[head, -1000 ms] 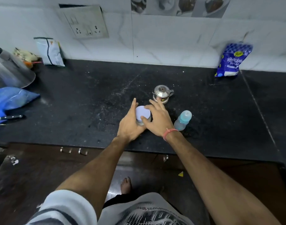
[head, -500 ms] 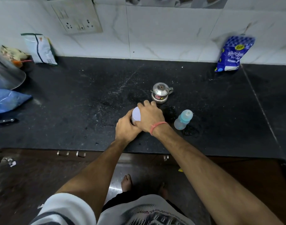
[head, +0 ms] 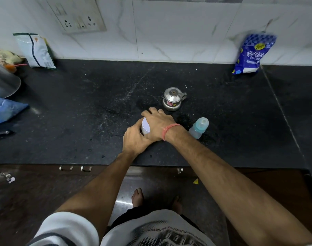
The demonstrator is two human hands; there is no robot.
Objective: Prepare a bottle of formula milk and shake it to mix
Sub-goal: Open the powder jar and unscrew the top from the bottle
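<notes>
A small container with a white lid [head: 145,126] stands near the front of the black counter [head: 80,107]. My left hand [head: 134,141] grips its body from the near left side. My right hand [head: 158,124], with a red thread at the wrist, lies over the lid with fingers curled round its far rim. Most of the container is hidden under both hands. A baby bottle [head: 199,127] with a light blue cap stands just right of my right wrist, untouched. A small steel pot with a lid and spout [head: 173,101] sits behind the hands.
A blue sugar bag [head: 252,54] leans on the wall at back right. At left are a white packet [head: 35,50], a steel vessel [head: 4,82], a blue bag [head: 4,110] and a knife handle [head: 1,133]. The counter's front edge runs just below my wrists.
My right hand went from lying beside the lid with fingers stretched out to covering it with fingers curled. My left hand closed more tightly on the container's side.
</notes>
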